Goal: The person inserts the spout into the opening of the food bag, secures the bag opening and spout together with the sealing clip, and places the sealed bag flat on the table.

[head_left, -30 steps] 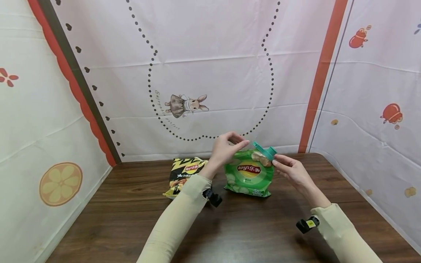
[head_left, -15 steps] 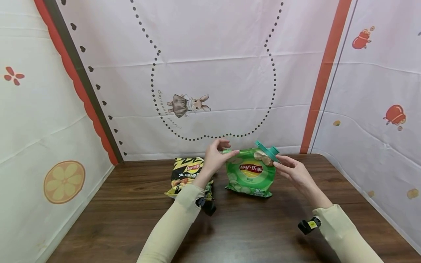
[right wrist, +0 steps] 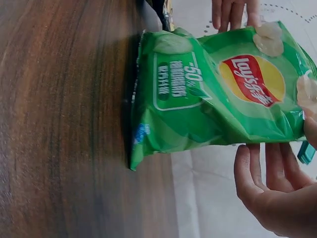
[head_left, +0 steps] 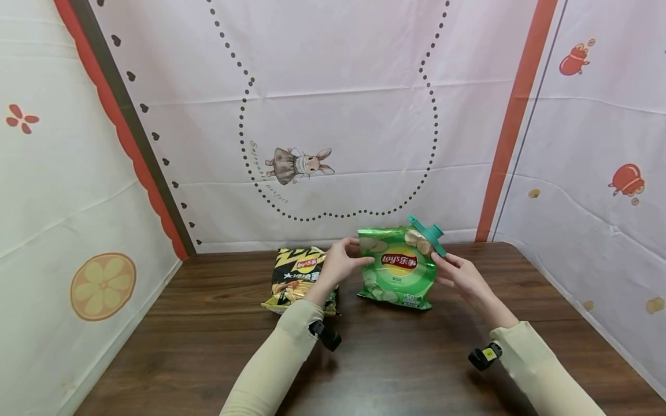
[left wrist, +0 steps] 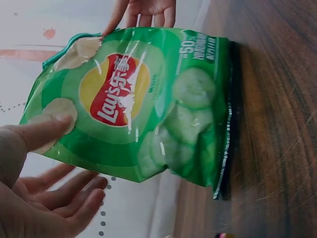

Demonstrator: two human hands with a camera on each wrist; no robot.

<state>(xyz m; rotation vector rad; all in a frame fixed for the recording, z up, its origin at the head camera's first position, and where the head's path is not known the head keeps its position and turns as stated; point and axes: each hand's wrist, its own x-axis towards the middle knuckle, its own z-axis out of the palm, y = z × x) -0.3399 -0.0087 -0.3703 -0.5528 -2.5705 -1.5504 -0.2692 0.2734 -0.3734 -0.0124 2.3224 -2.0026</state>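
A green bag of potato chips (head_left: 395, 283) stands upright on the table, its lower edge near the wood. Across its upper right corner sits a teal bag clip (head_left: 428, 234), of which the right wrist view shows only a bit (right wrist: 306, 152). My left hand (head_left: 340, 266) holds the bag's upper left side, with the thumb (left wrist: 47, 133) on the front and the other fingers behind. On the opposite edge, just below the clip, my right hand (head_left: 463, 277) pinches the bag. Its thumb lies in front and its fingers (right wrist: 270, 168) reach behind.
A black and yellow chip bag (head_left: 291, 283) lies to the left, partly covered by my left hand. Brown wood makes up the table (head_left: 395, 370). A printed white cloth (head_left: 343, 115) hangs behind it and along both sides.
My left hand has moved left and down from near the clip to the bag's upper left side. The bag's top has risen slightly; my right hand has stayed by the clip corner.
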